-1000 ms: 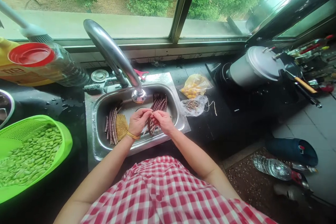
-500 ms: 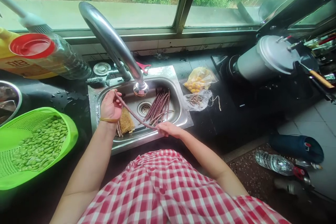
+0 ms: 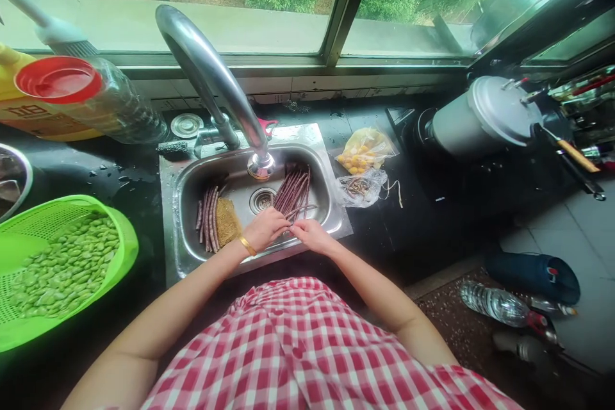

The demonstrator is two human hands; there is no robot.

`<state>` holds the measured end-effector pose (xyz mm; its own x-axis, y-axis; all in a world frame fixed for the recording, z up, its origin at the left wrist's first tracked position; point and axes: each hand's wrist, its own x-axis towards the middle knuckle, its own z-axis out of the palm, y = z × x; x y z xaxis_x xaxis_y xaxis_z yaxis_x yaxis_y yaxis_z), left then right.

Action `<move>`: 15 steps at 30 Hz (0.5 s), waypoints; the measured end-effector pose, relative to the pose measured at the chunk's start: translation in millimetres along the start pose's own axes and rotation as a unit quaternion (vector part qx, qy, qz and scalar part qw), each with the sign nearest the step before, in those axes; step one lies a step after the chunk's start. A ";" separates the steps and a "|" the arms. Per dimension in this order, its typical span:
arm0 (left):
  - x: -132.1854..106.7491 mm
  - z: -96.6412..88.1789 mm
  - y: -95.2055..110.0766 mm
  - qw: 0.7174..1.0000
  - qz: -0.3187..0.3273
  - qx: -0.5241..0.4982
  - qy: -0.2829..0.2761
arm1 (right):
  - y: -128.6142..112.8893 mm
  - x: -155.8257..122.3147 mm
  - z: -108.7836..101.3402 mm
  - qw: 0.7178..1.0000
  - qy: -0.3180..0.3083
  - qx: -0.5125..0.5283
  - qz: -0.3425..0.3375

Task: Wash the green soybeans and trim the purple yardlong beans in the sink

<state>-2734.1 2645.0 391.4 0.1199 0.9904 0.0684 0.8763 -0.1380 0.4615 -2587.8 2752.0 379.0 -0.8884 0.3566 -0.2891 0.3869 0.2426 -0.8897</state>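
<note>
Over the front rim of the steel sink (image 3: 329, 173), my left hand (image 3: 264, 229) and my right hand (image 3: 311, 235) meet with fingertips pinched together. Both are closed on a purple long bean, mostly hidden behind the fingers. A bundle of purple long beans (image 3: 294, 191) lies in the right side of the basin, just beyond my hands. More beans, in a row of shorter-looking lengths (image 3: 209, 221), lie at the basin's left wall. Beside them is a brown, rough-textured scrubbing pad (image 3: 227, 221).
A curved faucet (image 3: 211, 70) arches over the basin. Left stands a green colander (image 3: 127, 240) of shelled green beans, with a red-lidded jar (image 3: 57, 80) behind. Right of the sink lie a bag of yellow fruit (image 3: 362, 150) and a clear plastic bag (image 3: 362, 187). A pressure cooker (image 3: 461, 118) stands farther right.
My left hand has moved from the basin's left side rightward to my right hand. The bean stretched between them is now mostly hidden. My right hand has barely moved.
</note>
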 end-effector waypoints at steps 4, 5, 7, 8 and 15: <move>5.3 5.6 -6.7 0.999 0.016 -0.016 -0.026 | -0.1 -0.6 -6.1 0.998 -0.038 -0.037 0.025; 5.8 7.0 -7.6 0.999 0.017 -0.017 -0.029 | 1.1 0.3 -7.4 0.997 -0.053 -0.036 0.040; 6.1 10.0 -7.0 1.000 0.012 -0.019 -0.019 | 4.4 3.4 -9.2 0.996 -0.068 -0.023 0.053; 6.3 11.4 -5.7 1.000 0.004 -0.026 -0.006 | 6.0 5.2 -9.6 0.997 -0.065 -0.010 0.047; 10.6 4.0 11.0 0.942 -0.174 -0.235 0.163 | -2.8 16.5 -2.0 0.969 0.060 0.239 -0.002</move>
<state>-2721.3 2653.9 393.7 -0.3525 0.9329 0.0734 0.5242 0.1318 0.8414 -2603.0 2759.0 377.5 -0.8433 0.4659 -0.2681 0.2001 -0.1908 -0.9610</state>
